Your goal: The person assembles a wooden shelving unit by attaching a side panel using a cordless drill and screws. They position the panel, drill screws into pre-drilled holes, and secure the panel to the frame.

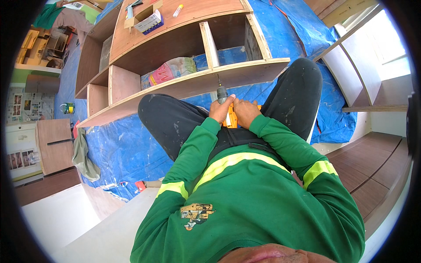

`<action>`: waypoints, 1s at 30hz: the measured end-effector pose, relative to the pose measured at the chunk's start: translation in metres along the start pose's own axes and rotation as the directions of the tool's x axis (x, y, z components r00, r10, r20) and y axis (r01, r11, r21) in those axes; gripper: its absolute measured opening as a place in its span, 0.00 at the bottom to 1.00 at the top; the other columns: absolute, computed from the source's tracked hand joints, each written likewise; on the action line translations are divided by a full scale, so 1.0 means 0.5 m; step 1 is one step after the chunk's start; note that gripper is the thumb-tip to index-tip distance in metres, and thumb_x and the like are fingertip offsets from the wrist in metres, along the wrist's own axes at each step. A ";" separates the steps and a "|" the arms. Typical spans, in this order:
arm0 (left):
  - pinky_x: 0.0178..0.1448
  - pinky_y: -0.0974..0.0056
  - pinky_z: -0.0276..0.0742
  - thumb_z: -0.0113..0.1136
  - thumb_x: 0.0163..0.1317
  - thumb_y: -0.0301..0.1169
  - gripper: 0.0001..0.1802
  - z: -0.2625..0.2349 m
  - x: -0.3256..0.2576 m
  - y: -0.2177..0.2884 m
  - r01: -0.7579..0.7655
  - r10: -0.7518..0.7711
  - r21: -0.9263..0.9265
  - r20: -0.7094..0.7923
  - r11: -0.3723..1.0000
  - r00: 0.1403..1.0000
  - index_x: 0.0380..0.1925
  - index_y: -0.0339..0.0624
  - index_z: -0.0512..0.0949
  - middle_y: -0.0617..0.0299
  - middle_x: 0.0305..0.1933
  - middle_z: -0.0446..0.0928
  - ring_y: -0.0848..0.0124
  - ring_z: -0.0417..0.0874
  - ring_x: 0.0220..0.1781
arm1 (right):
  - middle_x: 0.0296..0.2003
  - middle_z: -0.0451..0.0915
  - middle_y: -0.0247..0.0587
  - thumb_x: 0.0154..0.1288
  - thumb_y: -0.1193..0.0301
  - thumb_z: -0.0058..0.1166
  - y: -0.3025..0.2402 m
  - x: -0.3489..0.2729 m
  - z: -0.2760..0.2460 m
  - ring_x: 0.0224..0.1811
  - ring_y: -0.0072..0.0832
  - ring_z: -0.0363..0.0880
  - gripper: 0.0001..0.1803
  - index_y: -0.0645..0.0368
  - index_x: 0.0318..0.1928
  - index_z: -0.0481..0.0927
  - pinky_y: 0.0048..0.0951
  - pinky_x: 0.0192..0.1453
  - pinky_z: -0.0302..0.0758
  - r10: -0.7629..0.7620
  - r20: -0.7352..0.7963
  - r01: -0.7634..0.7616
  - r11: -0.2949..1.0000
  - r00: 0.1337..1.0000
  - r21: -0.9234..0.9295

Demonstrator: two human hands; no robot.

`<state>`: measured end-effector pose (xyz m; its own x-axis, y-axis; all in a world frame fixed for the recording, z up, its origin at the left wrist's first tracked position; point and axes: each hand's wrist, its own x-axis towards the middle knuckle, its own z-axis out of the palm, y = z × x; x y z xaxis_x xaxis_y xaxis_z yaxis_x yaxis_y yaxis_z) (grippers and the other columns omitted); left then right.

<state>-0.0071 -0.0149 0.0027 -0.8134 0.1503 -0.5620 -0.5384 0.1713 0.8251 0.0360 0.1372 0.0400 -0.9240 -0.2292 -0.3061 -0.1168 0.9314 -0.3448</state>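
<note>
An orange power drill (229, 117) with a grey chuck (222, 94) points up at the front edge of a wooden shelf unit (193, 83) lying on its back. My left hand (221, 109) wraps the drill body just behind the chuck. My right hand (246, 112) grips the drill's rear and handle. The thin bit touches or nearly touches the pale plywood edge; contact is too small to tell. I sit with black-trousered knees (302, 83) spread on either side of the drill.
A blue tarp (127, 149) covers the floor under the unit. On the unit's top panel lie a small box (150, 22) and a tube (177, 10). A colourful bag (169, 71) shows inside one compartment. Wooden panels (55, 144) lie left, cabinet parts (372, 79) right.
</note>
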 end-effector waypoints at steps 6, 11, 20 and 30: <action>0.44 0.61 0.81 0.72 0.67 0.51 0.26 -0.004 0.006 -0.006 0.011 -0.011 0.000 0.012 1.000 1.000 0.41 0.35 0.84 0.57 0.39 0.85 0.69 0.86 0.37 | 0.46 0.87 0.54 0.63 0.76 0.60 0.001 0.003 0.003 0.51 0.51 0.89 0.18 0.64 0.52 0.75 0.73 0.59 0.75 0.002 0.004 -0.002 1.000 1.000 0.011; 0.45 0.61 0.81 0.71 0.67 0.51 0.26 -0.003 0.005 -0.002 0.023 -0.023 0.019 0.004 1.000 1.000 0.41 0.35 0.84 0.57 0.39 0.85 0.69 0.86 0.38 | 0.44 0.87 0.54 0.65 0.72 0.60 0.007 0.007 0.014 0.48 0.52 0.89 0.17 0.64 0.51 0.74 0.69 0.53 0.76 -0.016 -0.032 0.016 1.000 0.999 -0.017; 0.45 0.58 0.81 0.72 0.64 0.55 0.28 -0.003 0.004 -0.003 -0.003 0.003 0.025 -0.025 1.000 1.000 0.38 0.35 0.87 0.53 0.38 0.88 0.67 0.87 0.38 | 0.44 0.87 0.54 0.66 0.72 0.59 0.009 0.010 0.020 0.48 0.52 0.89 0.16 0.64 0.51 0.74 0.67 0.52 0.76 -0.013 -0.038 0.011 1.000 0.999 -0.027; 0.45 0.57 0.82 0.72 0.63 0.55 0.30 -0.003 0.001 0.006 0.010 -0.009 0.037 -0.024 0.999 1.000 0.37 0.32 0.87 0.53 0.38 0.87 0.66 0.88 0.38 | 0.45 0.87 0.54 0.66 0.75 0.58 0.004 0.008 0.014 0.48 0.52 0.90 0.16 0.64 0.52 0.75 0.74 0.58 0.75 0.000 -0.014 0.000 1.000 1.000 -0.029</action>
<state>-0.0095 -0.0160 0.0053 -0.8136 0.1252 -0.5678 -0.5378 0.2089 0.8168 0.0347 0.1362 0.0318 -0.9292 -0.2251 -0.2932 -0.1269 0.9392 -0.3191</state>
